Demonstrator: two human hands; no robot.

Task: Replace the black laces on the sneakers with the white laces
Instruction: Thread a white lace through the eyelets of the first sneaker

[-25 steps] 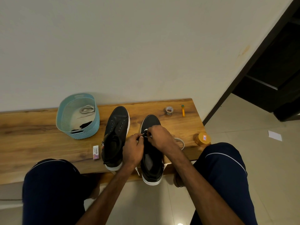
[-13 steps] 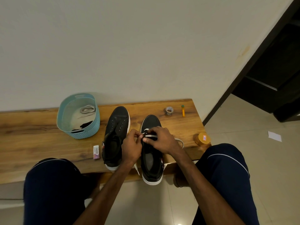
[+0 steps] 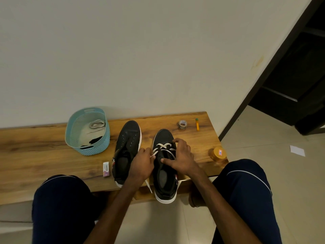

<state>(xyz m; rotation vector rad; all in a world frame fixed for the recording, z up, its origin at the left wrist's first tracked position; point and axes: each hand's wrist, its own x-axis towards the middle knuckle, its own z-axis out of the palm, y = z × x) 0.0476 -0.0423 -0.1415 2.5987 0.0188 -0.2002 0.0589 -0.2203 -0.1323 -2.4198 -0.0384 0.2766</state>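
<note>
Two black sneakers sit on the wooden bench [image 3: 35,152], with a blue basket [image 3: 91,148], a tape roll [image 3: 182,124], a marker [image 3: 197,124], an eraser [image 3: 106,169] and a jar [image 3: 218,154] around them. The left sneaker [image 3: 127,145] has no lace. The left hand [image 3: 142,164] pinches the white lace [image 3: 162,147] on the right sneaker [image 3: 164,173], and the right hand [image 3: 181,159] rests spread wide on that shoe.

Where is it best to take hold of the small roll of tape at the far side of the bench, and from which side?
The small grey roll of tape lies flat on the wooden bench, hole upward. Probably best from above: grip across its outer rim, or one finger in the hole. Nothing crowds it; the orange marker lies apart.
</note>
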